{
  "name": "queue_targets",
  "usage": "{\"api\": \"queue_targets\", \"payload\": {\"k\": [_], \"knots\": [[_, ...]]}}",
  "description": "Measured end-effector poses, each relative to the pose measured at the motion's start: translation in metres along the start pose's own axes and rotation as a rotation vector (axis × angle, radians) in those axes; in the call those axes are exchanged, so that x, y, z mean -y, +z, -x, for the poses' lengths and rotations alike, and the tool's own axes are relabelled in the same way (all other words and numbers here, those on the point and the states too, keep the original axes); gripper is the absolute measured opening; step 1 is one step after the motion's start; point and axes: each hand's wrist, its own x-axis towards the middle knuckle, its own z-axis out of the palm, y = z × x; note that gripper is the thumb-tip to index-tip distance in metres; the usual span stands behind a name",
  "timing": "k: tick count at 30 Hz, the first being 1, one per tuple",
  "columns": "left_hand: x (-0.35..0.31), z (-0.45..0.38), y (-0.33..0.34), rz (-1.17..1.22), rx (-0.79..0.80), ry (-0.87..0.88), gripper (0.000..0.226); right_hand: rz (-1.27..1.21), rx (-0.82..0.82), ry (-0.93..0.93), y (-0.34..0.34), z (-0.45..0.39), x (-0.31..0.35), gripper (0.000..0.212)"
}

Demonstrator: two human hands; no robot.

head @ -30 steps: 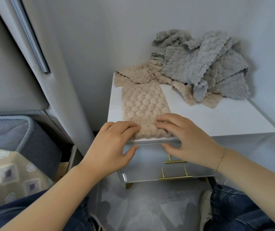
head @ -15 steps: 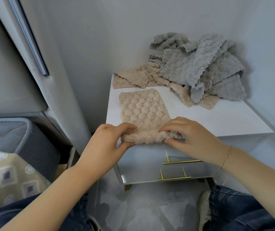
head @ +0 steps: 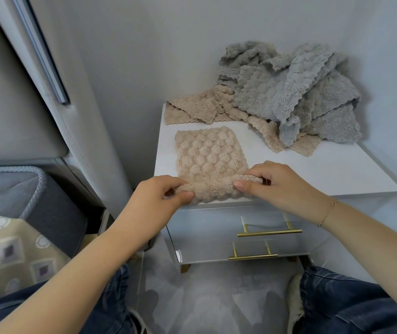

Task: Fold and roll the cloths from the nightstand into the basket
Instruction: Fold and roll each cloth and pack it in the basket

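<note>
Item: folded beige cloth (head: 210, 155), centre of frame, flat on the white nightstand (head: 325, 174), near edge curled into a first roll
Left hand (head: 155, 201): thumb and fingers pinching the roll's left end
Right hand (head: 272, 183): thumb and fingers pinching its right end, apparently keeping the roll even
Awaiting: heap of grey and beige cloths (head: 289, 97), upper right
Destination: grey basket (head: 36, 182), left edge of frame, contents not visible

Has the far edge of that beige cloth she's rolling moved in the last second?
Yes. The folded beige cloth has drawn away from the loose pile, toward the nightstand's front edge.
</note>
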Motion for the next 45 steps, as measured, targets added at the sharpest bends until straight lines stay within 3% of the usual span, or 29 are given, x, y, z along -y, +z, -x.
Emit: {"api": "queue_targets", "payload": {"k": [6,12,15,17,20,24,29,33,37,45], "knots": [[0.004,-0.006,0.007,-0.066,-0.069,-0.068,0.031,-0.004,-0.106,0.132,0.003,-0.006,0.003,0.043],[0.001,-0.012,0.014,-0.054,-0.203,-0.110,0.020,0.074,-0.141,0.185,0.010,-0.009,-0.001,0.046],[0.003,-0.012,0.015,-0.062,-0.256,-0.037,0.014,0.073,-0.163,0.193,0.009,-0.010,-0.005,0.038],[0.005,-0.012,0.013,-0.112,-0.275,0.083,0.019,0.081,-0.229,0.125,0.008,-0.007,-0.007,0.032],[0.008,-0.013,0.010,-0.307,-0.265,0.338,0.022,0.217,-0.298,-0.136,0.008,-0.004,-0.004,0.033],[0.011,-0.011,0.013,-0.492,-0.154,0.517,0.039,0.454,-0.191,-0.418,0.013,-0.003,-0.010,0.029],[0.011,-0.002,0.012,-0.517,-0.091,0.437,0.039,0.280,0.006,-0.259,0.015,0.007,-0.008,0.046],[0.016,0.000,0.013,-0.564,-0.021,0.433,0.050,0.323,0.031,-0.225,0.015,0.010,-0.007,0.060],[0.015,0.002,0.012,-0.566,-0.019,0.430,0.051,0.370,0.047,-0.250,0.017,0.014,-0.007,0.059],[0.005,0.012,0.001,-0.471,0.005,0.388,0.029,0.309,-0.046,-0.202,0.015,0.027,-0.003,0.041]]}}
